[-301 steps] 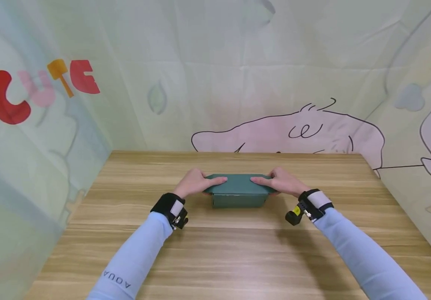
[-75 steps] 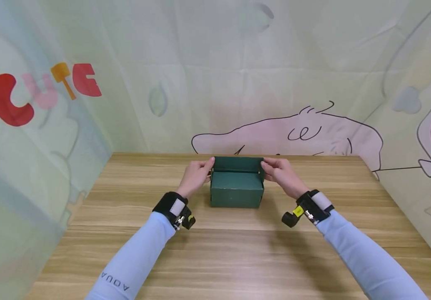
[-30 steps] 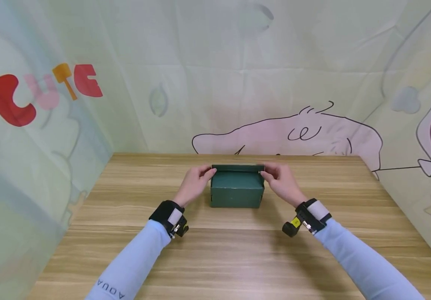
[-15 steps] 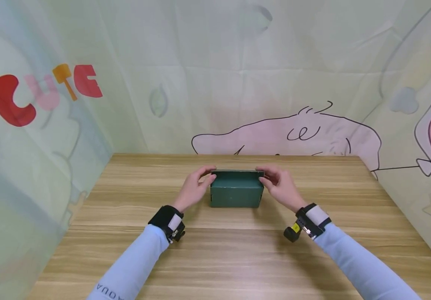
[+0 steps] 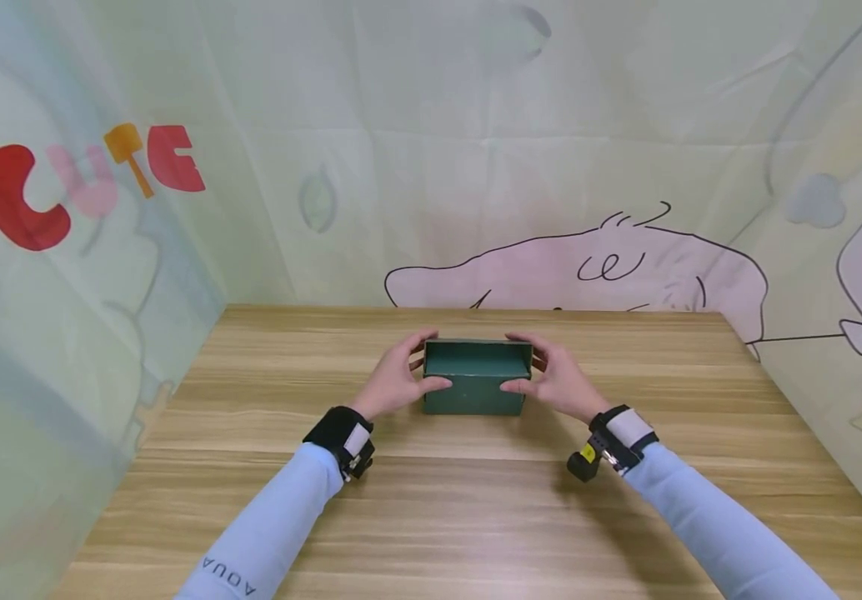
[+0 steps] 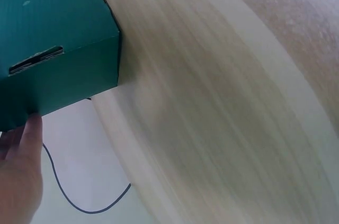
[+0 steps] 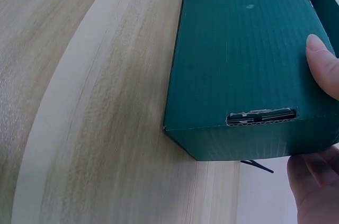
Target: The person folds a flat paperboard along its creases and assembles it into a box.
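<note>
A small green cardboard box (image 5: pixel 476 397) stands on the wooden table, its top recessed behind a raised back panel and side edges. My left hand (image 5: pixel 392 383) grips its left end, thumb on the front wall and fingers reaching round the side towards the back. On the right end, my right hand (image 5: pixel 564 385) holds it the same way. Seen from the right wrist, the box (image 7: pixel 238 49) has a torn slot near its lower edge, and the right thumb (image 7: pixel 322 68) presses the front. The left wrist view shows a similar slot in the box (image 6: pixel 58 7). The fingertips behind are partly hidden.
The wooden table (image 5: pixel 461 508) ends at a printed fabric backdrop (image 5: pixel 431 150) behind and at both sides. Each wrist carries a strapped camera, one on the left (image 5: pixel 356 458) and one on the right (image 5: pixel 584 463).
Earlier the flat lid was spread over the box, then stood up behind it and folded down and forward. Now both thumbs have moved from the top corners onto the front wall.
</note>
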